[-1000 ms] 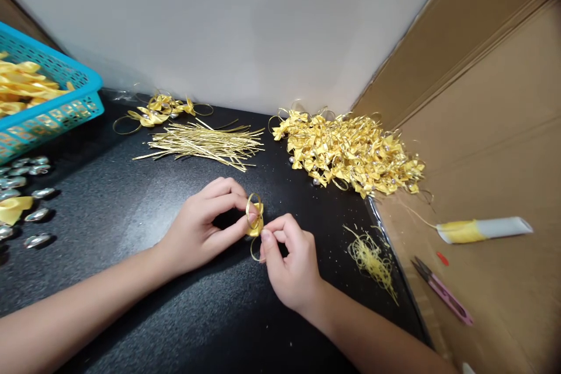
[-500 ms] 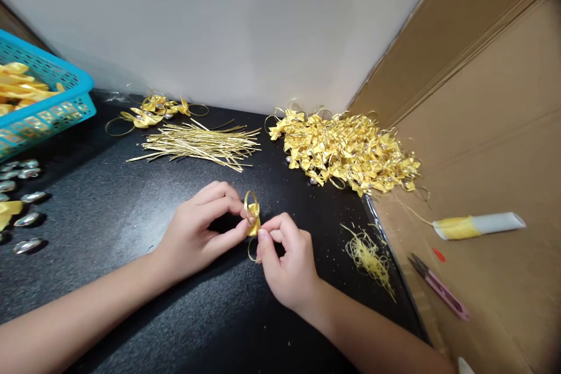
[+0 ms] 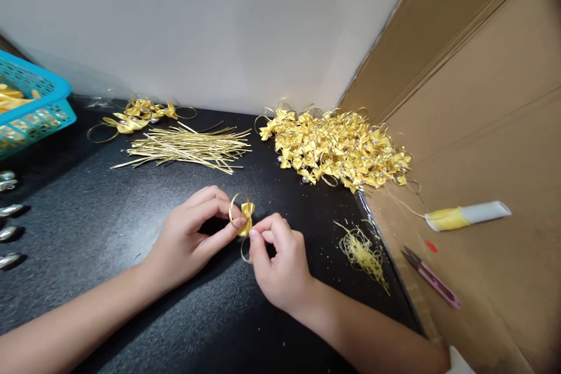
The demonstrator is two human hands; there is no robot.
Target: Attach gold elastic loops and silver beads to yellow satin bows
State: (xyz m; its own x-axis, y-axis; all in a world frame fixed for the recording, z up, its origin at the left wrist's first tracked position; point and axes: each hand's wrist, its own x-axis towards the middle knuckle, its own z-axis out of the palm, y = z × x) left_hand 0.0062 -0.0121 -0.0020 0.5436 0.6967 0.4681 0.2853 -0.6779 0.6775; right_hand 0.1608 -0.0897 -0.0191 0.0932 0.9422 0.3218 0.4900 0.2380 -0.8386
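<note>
A small yellow ribbon bow (image 3: 248,211) is pinched between thumb and fingers of my left hand (image 3: 186,234), just above the black table. A gold twist tie (image 3: 232,205) runs through it, making a round loop above and a smaller curve below. My right hand (image 3: 280,260) is closed at the bow's lower right side, thumb against forefinger on the gold tie. Its exact grip point is partly hidden by the fingertips. Beyond my left hand lies a bundle of straight gold twist ties (image 3: 188,146).
A large pile of finished-looking bows (image 3: 337,149) sits back right, a few bows (image 3: 135,114) back left. A blue basket (image 3: 44,93) and silver beads (image 3: 11,210) are left. Thread scraps (image 3: 363,251), pink thread snips (image 3: 432,277) and a thread tube (image 3: 468,216) lie right.
The bow has turned so that its face and the upper tie loop show more widely. Both hands keep their pinch. The whole view has shifted slightly, with the scene sliding left.
</note>
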